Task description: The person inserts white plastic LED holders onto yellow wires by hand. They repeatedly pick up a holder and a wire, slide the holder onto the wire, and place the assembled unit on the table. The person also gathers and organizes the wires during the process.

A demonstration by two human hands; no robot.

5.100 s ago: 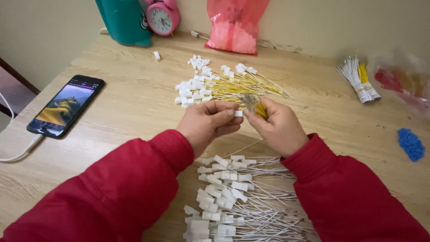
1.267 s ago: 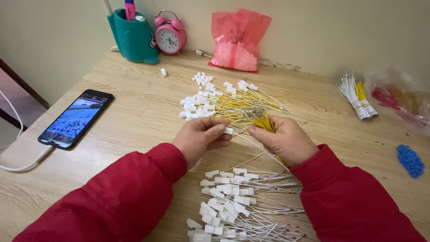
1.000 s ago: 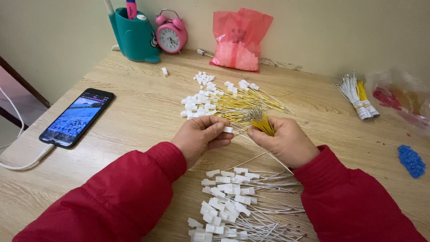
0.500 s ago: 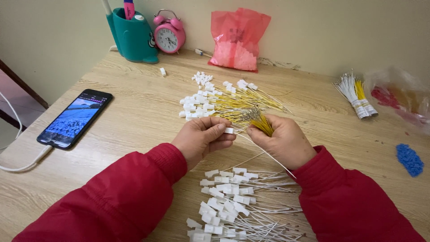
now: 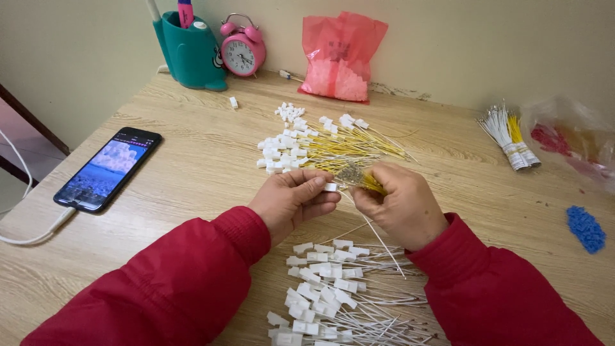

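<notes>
Hands together mid-worktop: left hand (image 5: 291,204) pinching white connector (image 5: 330,187), right hand (image 5: 400,206) gripping yellow wire bundle (image 5: 364,181); keep wire straight w/ connector.

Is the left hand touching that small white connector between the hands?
Touching. The head view shows the left hand pinching the small white connector between thumb and fingertips, with no gap visible. The right hand holds a bundle of yellow wires beside it.

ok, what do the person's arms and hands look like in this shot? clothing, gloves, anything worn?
Both arms are in long red sleeves of a soft, slightly puffy jacket, reaching to the wrists. The left hand and right hand are bare: no gloves. No rings, watch or bands show, and the sleeves carry no visible markings.
</notes>
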